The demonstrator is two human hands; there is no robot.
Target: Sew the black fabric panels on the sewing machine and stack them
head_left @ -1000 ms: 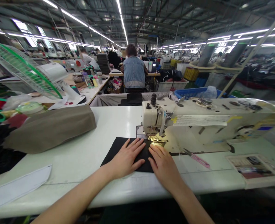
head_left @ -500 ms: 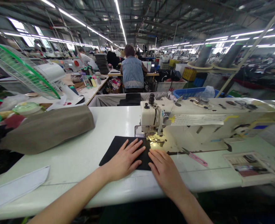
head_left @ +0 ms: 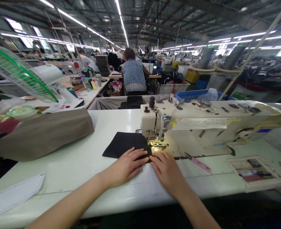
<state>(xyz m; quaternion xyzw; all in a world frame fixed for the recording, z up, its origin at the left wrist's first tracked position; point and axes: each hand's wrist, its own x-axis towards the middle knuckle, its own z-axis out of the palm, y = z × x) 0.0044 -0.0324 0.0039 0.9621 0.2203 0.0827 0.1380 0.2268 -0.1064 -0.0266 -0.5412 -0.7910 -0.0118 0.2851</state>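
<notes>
A black fabric piece (head_left: pixel 123 144) lies on the pale table, its right edge by the needle area of the white sewing machine (head_left: pixel 152 122). My left hand (head_left: pixel 128 163) rests flat on the fabric's near edge, fingers spread slightly and pointing right. Close beside it, my right hand (head_left: pixel 165 168) has its fingers bent and held together at the fabric's near right corner, just in front of the lit needle plate (head_left: pixel 158 145). Whether the right fingertips pinch the fabric's edge is too small to tell.
Pink-handled snips (head_left: pixel 199 163) and a small parts tray (head_left: pixel 250 187) lie to the right. Brown-grey fabric (head_left: pixel 45 135) and a white strip (head_left: pixel 16 194) are on the left, near a green fan (head_left: pixel 23 73). A person in a denim vest (head_left: pixel 133 76) sits ahead.
The black fabric has moved away from me along the machine and turned slightly. My left hand now lies nearer its front edge, closer to my right hand. The view has shifted a little.
</notes>
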